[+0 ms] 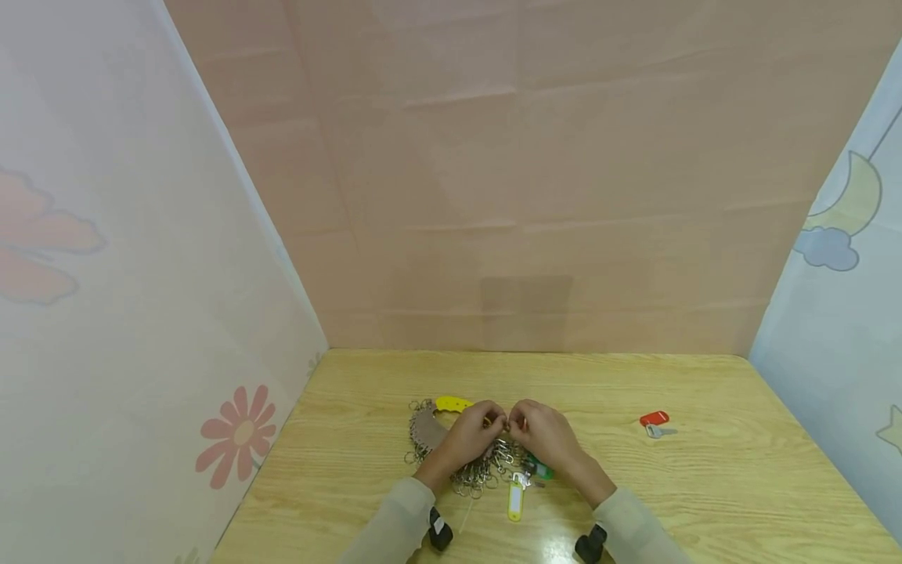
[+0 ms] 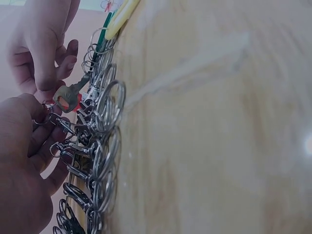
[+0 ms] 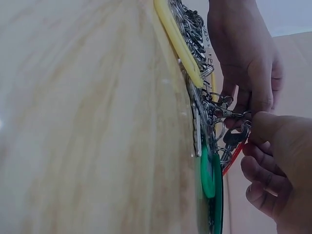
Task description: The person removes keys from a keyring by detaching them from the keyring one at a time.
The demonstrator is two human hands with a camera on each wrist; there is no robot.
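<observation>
Pale sleeves (image 1: 395,523) lead to the left hand (image 1: 470,435) and right hand (image 1: 546,432), both pinching small metal rings (image 2: 41,123) beside a key (image 2: 74,92).

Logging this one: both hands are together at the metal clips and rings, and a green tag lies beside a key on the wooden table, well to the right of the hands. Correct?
Not quite: that tag is red, not green, as the head view shows. It does lie beside a key on the wooden table. The rest holds.
</observation>
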